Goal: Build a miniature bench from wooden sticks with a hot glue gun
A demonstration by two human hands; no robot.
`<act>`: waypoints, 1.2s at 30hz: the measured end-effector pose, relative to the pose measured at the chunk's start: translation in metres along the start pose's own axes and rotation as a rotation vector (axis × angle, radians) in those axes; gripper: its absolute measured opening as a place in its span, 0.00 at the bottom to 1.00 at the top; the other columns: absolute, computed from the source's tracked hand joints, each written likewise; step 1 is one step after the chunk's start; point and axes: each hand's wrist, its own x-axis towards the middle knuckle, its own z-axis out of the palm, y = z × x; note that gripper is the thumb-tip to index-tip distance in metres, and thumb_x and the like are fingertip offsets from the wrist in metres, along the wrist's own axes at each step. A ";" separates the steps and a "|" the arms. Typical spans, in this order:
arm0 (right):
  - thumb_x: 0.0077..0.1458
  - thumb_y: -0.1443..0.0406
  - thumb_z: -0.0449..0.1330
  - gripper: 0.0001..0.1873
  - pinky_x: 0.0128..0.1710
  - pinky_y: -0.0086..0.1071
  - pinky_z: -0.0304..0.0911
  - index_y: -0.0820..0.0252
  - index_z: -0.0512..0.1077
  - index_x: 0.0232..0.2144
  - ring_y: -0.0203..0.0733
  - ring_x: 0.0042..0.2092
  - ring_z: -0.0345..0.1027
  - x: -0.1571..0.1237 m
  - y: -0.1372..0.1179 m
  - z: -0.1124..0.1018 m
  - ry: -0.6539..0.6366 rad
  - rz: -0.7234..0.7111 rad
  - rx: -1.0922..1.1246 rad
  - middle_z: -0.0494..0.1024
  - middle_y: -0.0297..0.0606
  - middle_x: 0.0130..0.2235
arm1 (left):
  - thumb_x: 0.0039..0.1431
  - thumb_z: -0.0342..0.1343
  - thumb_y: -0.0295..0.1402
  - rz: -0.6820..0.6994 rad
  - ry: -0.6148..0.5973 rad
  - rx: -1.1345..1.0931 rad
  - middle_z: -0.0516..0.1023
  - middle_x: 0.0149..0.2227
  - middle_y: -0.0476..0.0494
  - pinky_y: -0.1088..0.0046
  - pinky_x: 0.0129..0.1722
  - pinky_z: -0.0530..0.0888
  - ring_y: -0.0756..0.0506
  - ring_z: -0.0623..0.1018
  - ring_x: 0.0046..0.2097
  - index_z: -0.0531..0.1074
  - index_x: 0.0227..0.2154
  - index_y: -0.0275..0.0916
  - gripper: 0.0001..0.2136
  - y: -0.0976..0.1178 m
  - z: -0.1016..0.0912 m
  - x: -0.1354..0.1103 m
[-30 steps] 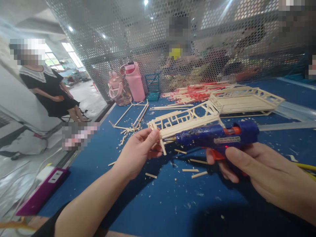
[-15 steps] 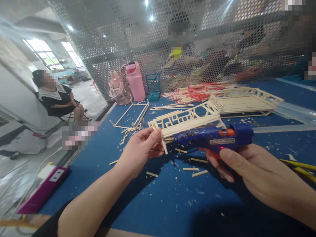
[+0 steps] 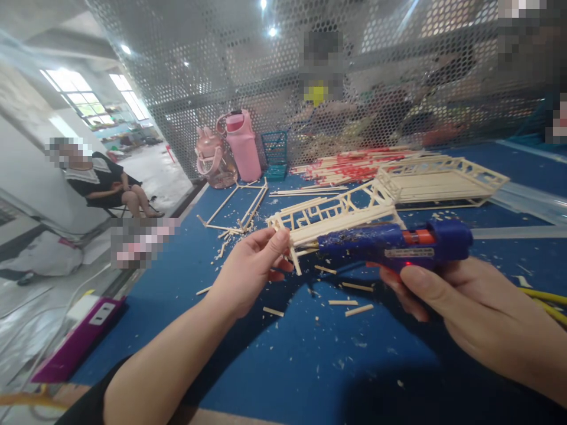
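My left hand [image 3: 257, 260] pinches the near left corner of a small frame model built of thin wooden sticks [image 3: 336, 219]. A latticed side stands along its far edge, and a short stick leg points down by my fingers. In my right hand [image 3: 456, 301] is a blue hot glue gun [image 3: 376, 245] with an orange part and a lit red light. Its nozzle points left, close beneath the model's near edge; whether the tip touches cannot be made out. Several cut stick pieces [image 3: 358, 310] lie on the blue table below.
A second stick model [image 3: 447, 183] and a bundle of red-marked sticks [image 3: 354, 165] lie at the back. An open stick frame [image 3: 234, 206], pink bottles [image 3: 243, 144] and a teal rack [image 3: 275, 156] stand further left. A purple power strip [image 3: 80, 342] is at the left edge; a person [image 3: 106, 177] sits beyond.
My right hand has drawn the glue gun slightly to the right, away from the corner by my left fingers. My left hand and the model stay put. The seated person has leaned back.
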 end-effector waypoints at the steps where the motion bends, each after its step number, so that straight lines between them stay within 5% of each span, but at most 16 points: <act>1: 0.53 0.41 0.45 0.32 0.17 0.33 0.57 0.56 0.61 0.10 0.39 0.18 0.61 0.000 0.000 0.000 0.002 0.008 -0.002 0.67 0.39 0.14 | 0.45 0.60 0.53 0.002 -0.001 0.003 0.70 0.24 0.53 0.81 0.23 0.66 0.55 0.70 0.24 0.69 0.25 0.37 0.21 0.000 0.000 0.000; 8: 0.52 0.40 0.45 0.31 0.17 0.33 0.57 0.57 0.65 0.16 0.40 0.19 0.60 -0.001 0.000 0.001 -0.090 0.058 0.053 0.66 0.38 0.16 | 0.45 0.60 0.52 -0.008 0.009 0.013 0.69 0.22 0.54 0.81 0.23 0.66 0.55 0.69 0.23 0.70 0.25 0.38 0.20 0.001 0.001 0.000; 15: 0.51 0.39 0.46 0.32 0.18 0.35 0.56 0.56 0.64 0.13 0.40 0.17 0.60 -0.002 0.006 0.001 -0.005 0.031 0.043 0.67 0.38 0.15 | 0.45 0.61 0.52 0.005 0.003 0.007 0.70 0.24 0.53 0.81 0.23 0.66 0.55 0.70 0.23 0.70 0.24 0.38 0.20 0.000 0.000 0.001; 36: 0.51 0.37 0.43 0.34 0.14 0.32 0.56 0.55 0.60 0.11 0.38 0.16 0.58 -0.001 -0.003 -0.002 -0.074 0.024 0.027 0.64 0.37 0.12 | 0.43 0.62 0.52 -0.005 0.004 -0.017 0.69 0.22 0.55 0.82 0.22 0.66 0.57 0.69 0.22 0.72 0.29 0.38 0.21 0.002 0.001 0.000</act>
